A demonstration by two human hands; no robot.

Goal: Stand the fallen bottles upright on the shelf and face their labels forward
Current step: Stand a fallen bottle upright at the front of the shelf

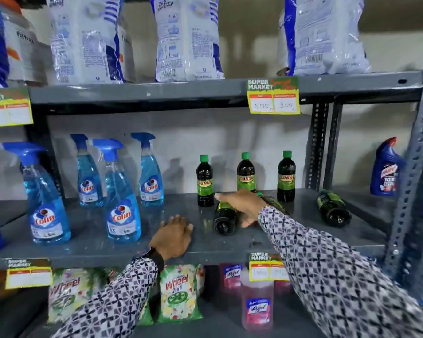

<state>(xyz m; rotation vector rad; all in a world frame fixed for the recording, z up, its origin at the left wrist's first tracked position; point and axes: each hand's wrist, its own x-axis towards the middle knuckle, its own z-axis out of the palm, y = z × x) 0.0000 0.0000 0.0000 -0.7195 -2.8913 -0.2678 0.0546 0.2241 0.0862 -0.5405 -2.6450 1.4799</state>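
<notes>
I am on the step of picking up one fallen bottle [226, 219]. It lies on its side on the shelf [83, 250], just in front of the standing bottles [205, 181]. My right hand [242, 207] lies over it, with fingers and thumb bent round it. Next, I think, I must tip it up and turn its label to the front. My left hand [175, 234] rests flat on the shelf and holds nothing.

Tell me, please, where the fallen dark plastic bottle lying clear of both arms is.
In the head view, the fallen bottle lies on its side at the right of the grey metal shelf, just right of the rightmost upright green-capped bottle.
</notes>
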